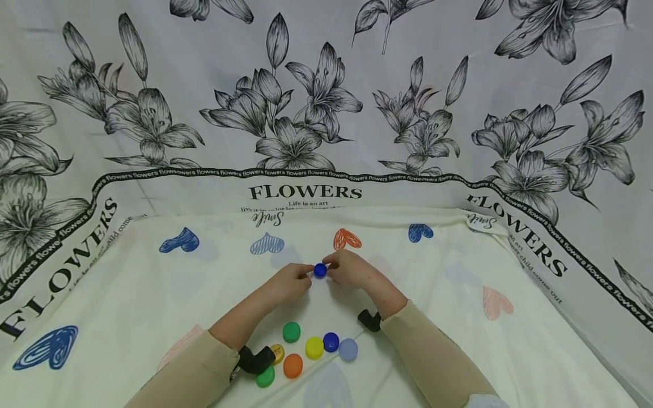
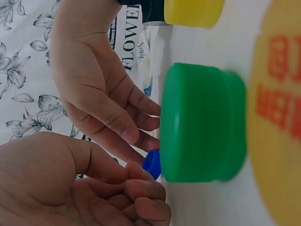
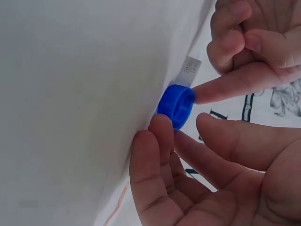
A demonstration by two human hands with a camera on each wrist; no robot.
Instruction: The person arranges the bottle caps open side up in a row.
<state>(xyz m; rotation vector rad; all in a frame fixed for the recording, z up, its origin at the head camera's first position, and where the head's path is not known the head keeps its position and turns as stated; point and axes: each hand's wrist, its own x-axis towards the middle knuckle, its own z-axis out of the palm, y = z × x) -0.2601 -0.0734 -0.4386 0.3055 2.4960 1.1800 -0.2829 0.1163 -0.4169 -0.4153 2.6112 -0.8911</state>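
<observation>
A blue bottle cap (image 1: pixel 319 270) is on the cloth between my two hands, and its hollow side shows in the right wrist view. My left hand (image 1: pixel 288 283) touches one side of the cap with a straight index finger, its other fingers bent inward without anything in them. From the opposite side, fingertips of my right hand (image 1: pixel 352 271) meet the rim. The right thumb (image 3: pixel 249 141) stays apart from the cap. In the left wrist view, a green cap (image 2: pixel 202 125) looms close to the camera and fingers partly cover the blue cap (image 2: pixel 152 164).
Nearer me lie a green cap (image 1: pixel 291 332), a yellow cap (image 1: pixel 314 347), a dark blue cap (image 1: pixel 331 341), a pale blue cap (image 1: pixel 348 349) and an orange cap (image 1: pixel 293 366). The left wrist camera (image 1: pixel 257 360) partly covers a gold cap (image 1: pixel 277 353). A flowered curtain (image 1: pixel 306 113) hangs behind.
</observation>
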